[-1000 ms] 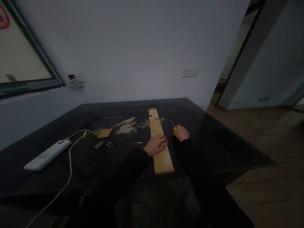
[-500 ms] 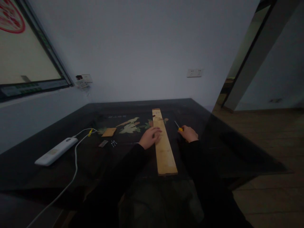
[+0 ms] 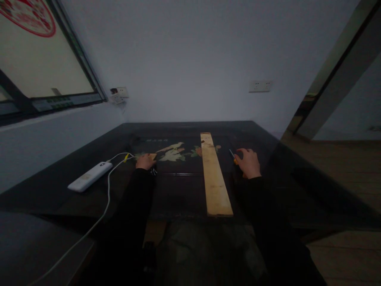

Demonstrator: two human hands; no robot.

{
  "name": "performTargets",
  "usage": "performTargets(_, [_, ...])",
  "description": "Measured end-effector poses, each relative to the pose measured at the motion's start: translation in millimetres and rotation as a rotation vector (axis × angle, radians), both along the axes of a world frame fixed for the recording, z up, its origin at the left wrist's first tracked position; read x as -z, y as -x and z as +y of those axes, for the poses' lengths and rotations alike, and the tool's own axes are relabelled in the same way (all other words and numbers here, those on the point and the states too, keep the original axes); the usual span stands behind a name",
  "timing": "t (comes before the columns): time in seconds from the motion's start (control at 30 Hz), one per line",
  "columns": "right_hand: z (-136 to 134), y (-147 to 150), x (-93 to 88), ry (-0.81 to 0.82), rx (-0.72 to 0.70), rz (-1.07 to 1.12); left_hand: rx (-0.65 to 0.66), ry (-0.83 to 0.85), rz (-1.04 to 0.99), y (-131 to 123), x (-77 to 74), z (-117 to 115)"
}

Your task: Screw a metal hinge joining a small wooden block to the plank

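Nearest you, a white cable (image 3: 108, 190) runs over the front edge of the dark, glossy surface (image 3: 181, 198). The long wooden board (image 3: 218, 186) lies flat between your hands, its near end close to that edge and its length pointing away toward the wall; neither hand touches it. It looks stiff and fairly light, though it could slide on that polish, so its long edges near the middle would give the steadiest hold.

A white oblong device (image 3: 91, 176) lies farther left. Just beside your left wrist are a few small metal fasteners (image 3: 153, 172), thin and likely to roll, best taken one by one across the shank.

Your left hand (image 3: 145, 161) is over the small wooden piece (image 3: 152, 156), fingers bent down; whether they pinch it, you cannot tell from here. It should be light and rigid, easy to take by opposite edges.

Your right hand (image 3: 250, 163) curves over the screwdriver (image 3: 231, 154), thumb and forefinger apart; how firmly the fingers grip is hidden. Its handle is the place to hold.

Beyond, a double socket (image 3: 260, 86) sits on the wall (image 3: 190, 71).
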State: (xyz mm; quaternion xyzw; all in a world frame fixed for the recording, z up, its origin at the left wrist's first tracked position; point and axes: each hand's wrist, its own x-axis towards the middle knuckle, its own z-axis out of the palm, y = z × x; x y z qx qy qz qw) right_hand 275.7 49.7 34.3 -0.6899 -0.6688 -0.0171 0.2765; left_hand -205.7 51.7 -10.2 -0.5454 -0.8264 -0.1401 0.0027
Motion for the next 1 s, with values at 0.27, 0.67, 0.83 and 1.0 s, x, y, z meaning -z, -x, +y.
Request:
performTargets(0.27, [10,17,12.9,-0.156,-0.337,0.160,0.001,-0.095,-0.017,-14,-6.0,-2])
performTargets(0.67, [4,57,43.7,0.136,-0.666,-0.032,0.567,-0.240,-0.179,-157,-17.0,29])
performTargets(0.83, [4,55,45.7,0.193,-0.715,-0.101,0.491,-0.190,-0.167,-196,-3.4,56])
performTargets(1.0, [-3,56,32.5,0.266,-0.664,-0.166,0.475,-0.202,-0.165,-202,2.5,71])
